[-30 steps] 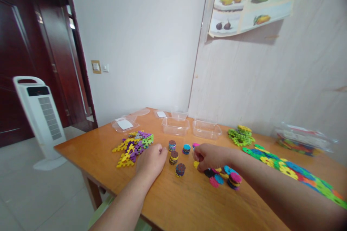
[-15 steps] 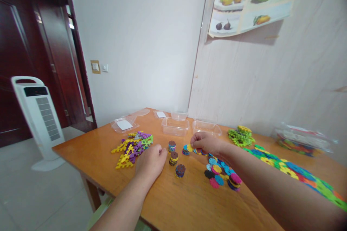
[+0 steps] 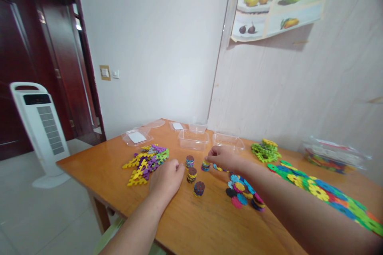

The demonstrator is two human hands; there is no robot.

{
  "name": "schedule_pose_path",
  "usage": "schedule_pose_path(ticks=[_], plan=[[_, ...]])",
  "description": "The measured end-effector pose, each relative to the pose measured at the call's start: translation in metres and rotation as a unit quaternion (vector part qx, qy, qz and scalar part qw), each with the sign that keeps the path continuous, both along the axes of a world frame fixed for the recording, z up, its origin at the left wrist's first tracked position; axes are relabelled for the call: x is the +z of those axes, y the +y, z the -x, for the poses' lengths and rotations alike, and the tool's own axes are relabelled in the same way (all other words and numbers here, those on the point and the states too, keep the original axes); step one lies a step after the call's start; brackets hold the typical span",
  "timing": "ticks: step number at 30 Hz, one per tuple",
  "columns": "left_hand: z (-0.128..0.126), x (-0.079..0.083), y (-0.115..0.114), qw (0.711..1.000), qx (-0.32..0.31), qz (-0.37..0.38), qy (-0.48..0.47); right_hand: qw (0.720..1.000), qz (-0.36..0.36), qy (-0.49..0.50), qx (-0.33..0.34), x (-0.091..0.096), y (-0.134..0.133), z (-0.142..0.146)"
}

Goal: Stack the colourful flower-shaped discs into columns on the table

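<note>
My right hand [image 3: 223,157] pinches the edge of a yellow notched disc [image 3: 206,159] on top of a small stack of coloured discs [image 3: 205,166]. Loosely curled, my left hand [image 3: 169,176] rests on the table beside the other stacks, with nothing visible in its fingers. Brown discs top three stacks: one at the back [image 3: 190,161], one in the middle [image 3: 192,175] and one nearer me [image 3: 199,188]. Below my right forearm lie loose notched discs [image 3: 239,187] in several colours. A pink-topped stack [image 3: 257,203] is partly hidden by that forearm.
Yellow, purple and green toothed pieces [image 3: 146,164] lie left of my left hand. Clear plastic boxes [image 3: 193,139] and lids [image 3: 137,137] stand along the back. Green pieces [image 3: 265,151], larger flower-shaped pieces [image 3: 320,191] and a filled clear box [image 3: 335,157] occupy the right side.
My right hand has moved slightly left, bringing the yellow disc over onto the stack. The left hand has stayed in place.
</note>
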State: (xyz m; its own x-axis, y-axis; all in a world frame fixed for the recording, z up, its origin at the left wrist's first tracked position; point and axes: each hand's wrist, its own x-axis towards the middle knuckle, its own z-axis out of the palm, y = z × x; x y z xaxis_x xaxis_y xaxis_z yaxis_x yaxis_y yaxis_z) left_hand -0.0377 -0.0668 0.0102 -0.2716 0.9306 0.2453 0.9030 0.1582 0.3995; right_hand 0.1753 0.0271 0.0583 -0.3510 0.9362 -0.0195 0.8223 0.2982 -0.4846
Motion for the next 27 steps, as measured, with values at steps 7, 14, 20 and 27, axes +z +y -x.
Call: schedule_pose_path(ticks=[7,14,20,27], plan=[[0.000,0.000,0.001,1.000,0.003,0.000,-0.002,0.991,-0.066,-0.116,0.006,-0.005,-0.004,0.011],[-0.001,0.001,0.000,1.000,0.001,0.000,-0.012,0.988,-0.076,-0.133,0.015,-0.006,-0.004,0.014],[0.001,0.001,0.001,1.000,-0.006,0.005,-0.014,0.990,-0.079,-0.117,-0.003,0.013,0.007,-0.021],[0.001,0.003,0.003,1.000,-0.004,0.022,-0.009,0.991,-0.049,-0.122,0.002,0.016,0.016,-0.081]])
